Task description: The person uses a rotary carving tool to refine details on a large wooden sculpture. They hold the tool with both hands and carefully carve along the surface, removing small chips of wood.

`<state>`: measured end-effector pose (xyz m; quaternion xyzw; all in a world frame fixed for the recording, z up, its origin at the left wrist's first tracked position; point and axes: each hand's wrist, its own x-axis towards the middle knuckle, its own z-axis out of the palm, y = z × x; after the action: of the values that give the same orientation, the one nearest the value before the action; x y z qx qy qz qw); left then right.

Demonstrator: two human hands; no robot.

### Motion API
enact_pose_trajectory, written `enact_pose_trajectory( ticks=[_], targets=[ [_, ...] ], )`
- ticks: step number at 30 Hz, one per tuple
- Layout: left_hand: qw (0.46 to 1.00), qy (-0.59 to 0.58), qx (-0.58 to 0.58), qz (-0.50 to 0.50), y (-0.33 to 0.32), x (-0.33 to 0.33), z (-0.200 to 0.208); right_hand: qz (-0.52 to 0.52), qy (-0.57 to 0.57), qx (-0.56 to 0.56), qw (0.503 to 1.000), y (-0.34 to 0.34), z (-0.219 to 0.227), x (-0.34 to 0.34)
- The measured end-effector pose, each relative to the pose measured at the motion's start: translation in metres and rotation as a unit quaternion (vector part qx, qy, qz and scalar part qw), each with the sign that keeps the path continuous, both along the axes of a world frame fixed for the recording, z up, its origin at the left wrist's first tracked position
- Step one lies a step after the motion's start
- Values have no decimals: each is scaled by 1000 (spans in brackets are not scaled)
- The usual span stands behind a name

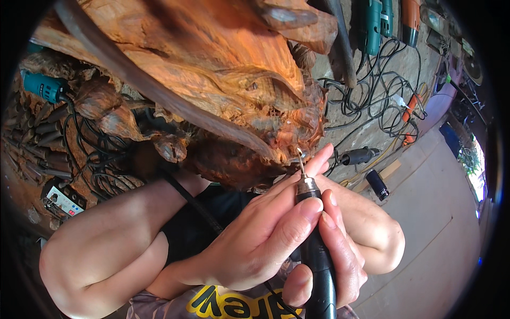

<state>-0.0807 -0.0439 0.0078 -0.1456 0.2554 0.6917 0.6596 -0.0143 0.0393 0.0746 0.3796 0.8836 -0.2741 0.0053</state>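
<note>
Both hands grasp the black rotary carving handpiece (317, 255), directly below the reddish-brown wood carving (212, 64): the left hand (249, 234) lays its thumb near the metal collar (306, 184), the right hand (342, 250) wraps the barrel. The thin bit (302, 165) points at the carving's lower edge; contact cannot be told. The handpiece is probably light and stiff, best held by its barrel, the bit likely fragile; the carving looks heavy and rigid.
</note>
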Motion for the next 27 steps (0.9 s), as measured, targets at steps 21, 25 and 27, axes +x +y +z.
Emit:
enact_pose_trajectory(
  ticks=[21,25,27],
  targets=[
    [989,143,24,21,2,5,-10,5,-84,-85,993,8,22,-14],
    [991,130,29,17,0,6,-13,11,-88,-98,991,9,19,-12],
    [996,83,1,20,-4,5,-12,18,-85,-118,989,9,11,-9]
  ],
)
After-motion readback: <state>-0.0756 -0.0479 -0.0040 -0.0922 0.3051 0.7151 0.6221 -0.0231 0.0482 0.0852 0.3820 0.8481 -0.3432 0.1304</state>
